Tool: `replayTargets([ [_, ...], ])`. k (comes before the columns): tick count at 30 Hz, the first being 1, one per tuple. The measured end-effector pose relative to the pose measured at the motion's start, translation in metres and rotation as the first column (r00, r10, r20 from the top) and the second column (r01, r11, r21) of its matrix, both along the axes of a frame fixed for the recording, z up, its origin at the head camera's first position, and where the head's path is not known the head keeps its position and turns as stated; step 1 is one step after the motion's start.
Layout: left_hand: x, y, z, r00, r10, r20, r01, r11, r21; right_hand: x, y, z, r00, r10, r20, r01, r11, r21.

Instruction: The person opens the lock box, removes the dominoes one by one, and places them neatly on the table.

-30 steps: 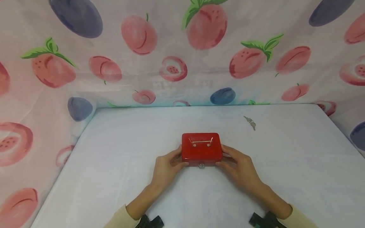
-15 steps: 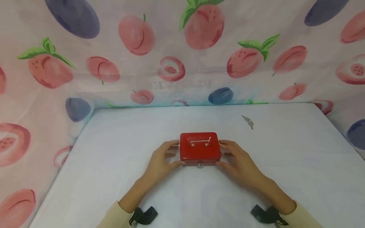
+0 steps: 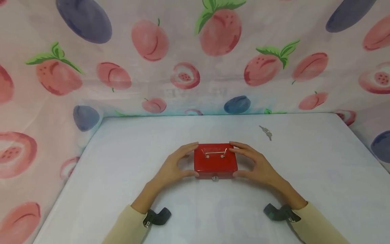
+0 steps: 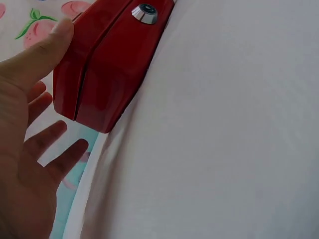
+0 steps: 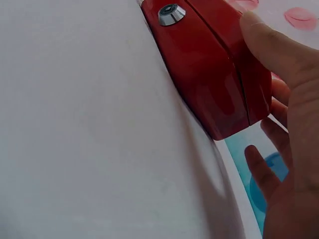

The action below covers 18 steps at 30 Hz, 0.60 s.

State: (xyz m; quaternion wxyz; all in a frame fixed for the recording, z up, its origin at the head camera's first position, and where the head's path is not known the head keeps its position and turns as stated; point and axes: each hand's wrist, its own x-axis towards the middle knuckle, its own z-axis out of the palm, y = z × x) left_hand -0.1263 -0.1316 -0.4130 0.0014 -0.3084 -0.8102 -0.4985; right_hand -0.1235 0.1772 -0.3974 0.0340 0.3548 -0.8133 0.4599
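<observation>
A small red metal cash box (image 3: pixel 214 166) sits on the white table, its thin wire handle (image 3: pixel 215 153) on the lid and its round silver lock (image 4: pixel 145 13) facing the person. My left hand (image 3: pixel 172 167) grips the box's left end, thumb at the front corner and fingertips reaching to the back corner. At the opposite end my right hand (image 3: pixel 261 166) holds it likewise, fingertips over the lid's back right corner. Both wrist views show the thumbs on the lid's front edge and the lower fingers spread away from the box. The lid is down, with a thin seam below it.
Two small keys (image 3: pixel 266 133) lie linked together on the table, behind and right of the box. A fruit-patterned cloth (image 3: pixel 213 74) rises behind the table and along both sides. Dark wrist cameras (image 3: pixel 157 217) are strapped over the pale sleeves (image 3: pixel 131 223).
Both hands' fingers have slid from the box's sides back and up to its rear corners, thumbs staying at the front. The box stays in place, its lid down.
</observation>
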Motion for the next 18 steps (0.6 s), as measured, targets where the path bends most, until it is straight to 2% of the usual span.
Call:
replayTargets([
  [1, 0.000, 0.001, -0.001, 1.000, -0.004, 0.000, 0.004, 1.000, 0.004, 0.002, -0.002, 0.004, 1.000, -0.003, -0.016, 0.003, 1.000, 0.003],
  [3, 0.003, 0.003, 0.005, 1.000, -0.015, -0.005, 0.015, 1.000, 0.011, 0.004, -0.005, 0.010, 0.999, -0.008, -0.037, 0.008, 1.000, 0.009],
  [8, 0.016, 0.009, 0.027, 1.000, -0.021, 0.011, 0.021, 0.999, 0.035, 0.006, -0.007, 0.012, 0.997, -0.011, -0.081, 0.012, 1.000, 0.010],
  [11, 0.018, 0.010, 0.030, 1.000, -0.023, 0.019, 0.023, 0.999, 0.042, 0.007, -0.007, 0.011, 0.995, -0.017, -0.099, 0.018, 1.000, 0.010],
  [14, 0.016, 0.009, 0.026, 1.000, -0.024, 0.004, 0.024, 0.999, 0.035, 0.007, -0.007, 0.010, 0.995, -0.020, -0.099, 0.020, 1.000, 0.002],
  [18, 0.009, 0.007, 0.007, 1.000, -0.016, -0.014, 0.017, 1.000, 0.024, 0.007, -0.007, 0.008, 0.994, -0.021, -0.108, 0.020, 1.000, -0.010],
])
